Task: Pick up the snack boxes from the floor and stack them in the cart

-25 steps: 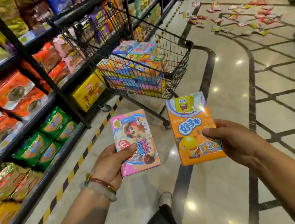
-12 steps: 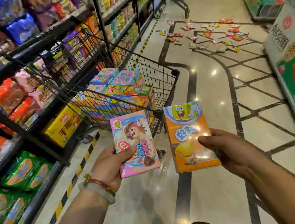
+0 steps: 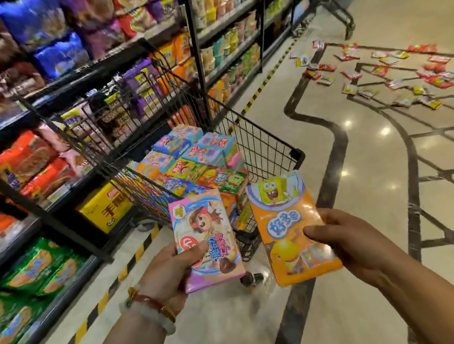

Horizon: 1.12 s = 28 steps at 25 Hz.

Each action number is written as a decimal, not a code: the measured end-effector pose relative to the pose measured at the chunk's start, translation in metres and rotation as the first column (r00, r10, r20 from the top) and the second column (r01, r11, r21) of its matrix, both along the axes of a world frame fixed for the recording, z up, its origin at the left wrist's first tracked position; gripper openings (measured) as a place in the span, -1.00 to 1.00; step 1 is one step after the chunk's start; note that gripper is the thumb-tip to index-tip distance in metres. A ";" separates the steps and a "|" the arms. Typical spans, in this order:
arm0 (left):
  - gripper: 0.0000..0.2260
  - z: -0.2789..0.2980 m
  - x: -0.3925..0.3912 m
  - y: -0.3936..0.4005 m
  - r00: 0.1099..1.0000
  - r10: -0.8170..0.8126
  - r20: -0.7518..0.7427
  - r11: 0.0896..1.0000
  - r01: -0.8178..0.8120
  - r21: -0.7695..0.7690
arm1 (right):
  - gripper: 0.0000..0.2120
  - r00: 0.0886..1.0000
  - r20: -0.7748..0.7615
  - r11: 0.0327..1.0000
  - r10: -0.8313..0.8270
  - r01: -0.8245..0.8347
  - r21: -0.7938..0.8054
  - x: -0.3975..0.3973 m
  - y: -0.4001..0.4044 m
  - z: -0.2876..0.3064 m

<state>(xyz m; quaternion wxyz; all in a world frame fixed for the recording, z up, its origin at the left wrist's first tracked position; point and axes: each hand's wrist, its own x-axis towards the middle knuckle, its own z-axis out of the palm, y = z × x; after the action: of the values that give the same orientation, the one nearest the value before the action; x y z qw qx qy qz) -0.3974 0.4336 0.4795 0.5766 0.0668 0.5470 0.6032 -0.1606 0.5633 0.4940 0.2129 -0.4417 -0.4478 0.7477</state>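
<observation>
My left hand grips a pink snack box by its lower left edge, thumb on the front. My right hand grips an orange snack box with a yellow cartoon figure by its right edge. Both boxes are held flat, face up, just in front of the near corner of a black wire cart. Inside the cart lie several colourful snack boxes stacked in layers.
Shelves full of snack bags run along the left, behind a yellow-black floor stripe. Several packets lie scattered on the polished floor at the far right. Another cart frame stands far back.
The view has come closer to the cart and tilted up; the cart now sits directly behind the two boxes. Both hands keep their grip on the boxes.
</observation>
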 end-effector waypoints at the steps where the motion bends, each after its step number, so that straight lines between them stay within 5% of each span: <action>1: -0.73 0.001 0.004 0.011 1.000 0.012 0.006 1.000 -0.012 -0.002 | -0.45 1.000 -0.003 1.000 0.017 -0.017 0.001 -0.002 0.018 -0.002; 8: -0.66 -0.002 -0.007 0.066 0.989 0.149 -0.023 0.988 -0.150 -0.029 | -0.62 0.991 -0.029 0.991 0.129 -0.129 -0.023 -0.046 0.121 -0.008; 14: -0.52 -0.022 -0.062 0.118 0.967 0.252 -0.029 0.964 -0.254 -0.075 | -0.53 0.976 -0.003 0.974 0.217 -0.217 -0.068 -0.114 0.184 -0.022; 18: -0.60 -0.027 -0.107 0.157 0.945 0.319 -0.077 0.945 -0.323 -0.053 | -0.53 0.971 0.004 0.968 0.238 -0.237 -0.082 -0.160 0.214 -0.026; 21: -0.68 -0.034 -0.141 0.183 0.884 0.428 -0.186 0.897 -0.440 -0.028 | -0.54 0.969 0.011 0.966 0.245 -0.243 -0.091 -0.194 0.232 -0.031; 23: -0.38 -0.039 -0.158 0.195 0.841 0.466 -0.274 0.872 -0.490 -0.021 | -0.53 0.967 0.039 0.964 0.252 -0.247 -0.099 -0.217 0.241 -0.035; 25: -0.27 -0.042 -0.176 0.208 0.810 0.398 -0.431 0.887 -0.459 -0.043 | -0.61 0.964 0.068 0.963 0.257 -0.249 -0.101 -0.244 0.256 -0.041; 28: -0.42 -0.051 -0.201 0.228 0.696 0.185 -0.694 0.887 -0.422 -0.186 | -0.68 0.958 0.142 0.967 0.248 -0.236 -0.099 -0.289 0.280 -0.062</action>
<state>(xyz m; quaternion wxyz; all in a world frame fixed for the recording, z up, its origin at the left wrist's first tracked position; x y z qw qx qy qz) -0.5982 0.6612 0.4286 0.2398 0.0843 0.8108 0.5273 -0.4501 0.8431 0.4316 0.0668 -0.4480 -0.4827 0.7496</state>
